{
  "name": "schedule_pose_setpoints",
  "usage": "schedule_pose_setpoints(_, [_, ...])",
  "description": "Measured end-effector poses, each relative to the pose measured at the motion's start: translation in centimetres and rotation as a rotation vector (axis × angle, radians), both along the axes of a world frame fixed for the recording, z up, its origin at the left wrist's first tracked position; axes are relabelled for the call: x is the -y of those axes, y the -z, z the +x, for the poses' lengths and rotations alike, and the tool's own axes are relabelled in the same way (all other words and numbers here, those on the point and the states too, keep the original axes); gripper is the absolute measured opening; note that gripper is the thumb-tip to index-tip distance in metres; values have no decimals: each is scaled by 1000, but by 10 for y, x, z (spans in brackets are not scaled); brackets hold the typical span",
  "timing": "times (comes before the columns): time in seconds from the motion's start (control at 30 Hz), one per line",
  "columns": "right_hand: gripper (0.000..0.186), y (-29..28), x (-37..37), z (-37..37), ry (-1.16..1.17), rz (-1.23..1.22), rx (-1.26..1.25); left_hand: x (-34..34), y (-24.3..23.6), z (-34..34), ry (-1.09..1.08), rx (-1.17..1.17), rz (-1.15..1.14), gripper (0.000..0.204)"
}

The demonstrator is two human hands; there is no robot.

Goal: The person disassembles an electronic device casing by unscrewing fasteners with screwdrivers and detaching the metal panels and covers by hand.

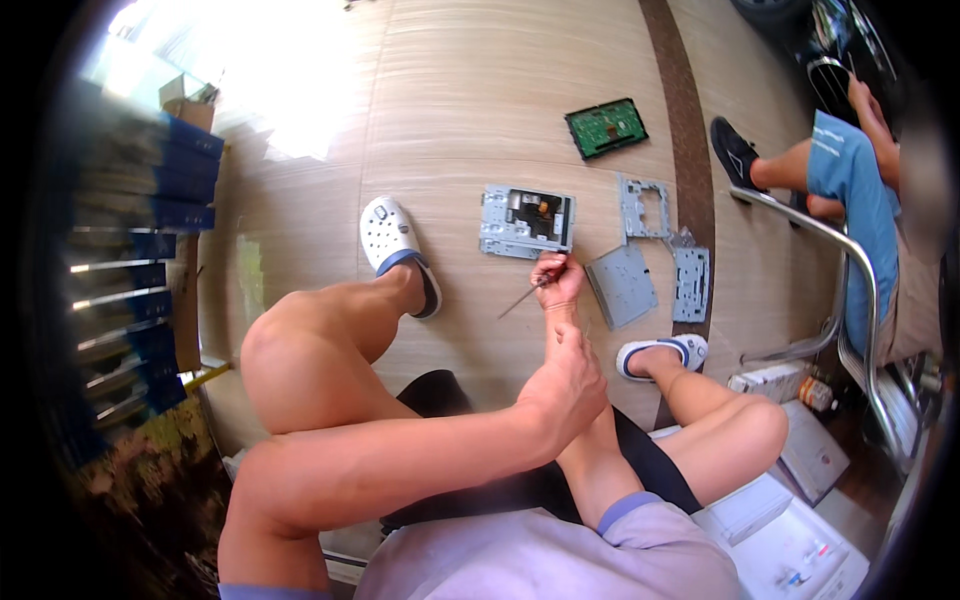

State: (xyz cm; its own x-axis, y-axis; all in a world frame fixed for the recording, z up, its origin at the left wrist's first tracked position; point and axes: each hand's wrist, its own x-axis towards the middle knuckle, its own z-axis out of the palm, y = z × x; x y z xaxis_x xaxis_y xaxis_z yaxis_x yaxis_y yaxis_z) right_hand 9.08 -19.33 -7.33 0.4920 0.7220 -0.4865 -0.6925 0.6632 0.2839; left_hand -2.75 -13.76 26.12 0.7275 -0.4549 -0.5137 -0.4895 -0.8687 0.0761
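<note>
My right hand (560, 279) is closed around a screwdriver (519, 301), whose thin shaft points down and to the left, away from the work. Just beyond that hand a metal disc-drive chassis (497, 218) lies on the floor, with dark and copper-coloured parts showing in its opening. My left hand (572, 378) reaches across and is wrapped around my right forearm (590, 450), near the wrist. Close by on the right lie a flat grey metal cover (622, 286), a metal bracket frame (630, 208) and a narrow slotted metal plate (690, 284).
A green circuit board in a black frame (607, 128) lies farther off. On the right, a person (870, 230) sits by a metal-tube chair (868, 262). A white tray (835, 560) stands at lower right, below a bottle (817, 393). Blue boxes (150, 190) are stacked at left.
</note>
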Motion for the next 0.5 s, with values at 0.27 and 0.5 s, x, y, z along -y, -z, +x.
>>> schedule_pose_setpoints(0.27, [22,-3,-3,-15,-271,-120,10,-8,11,-9,-3,326,-68,3])
schedule_pose_setpoints(0.5, [30,-40,10,-10,-419,-470,137,1,24,-13,-44,166,-88,8])
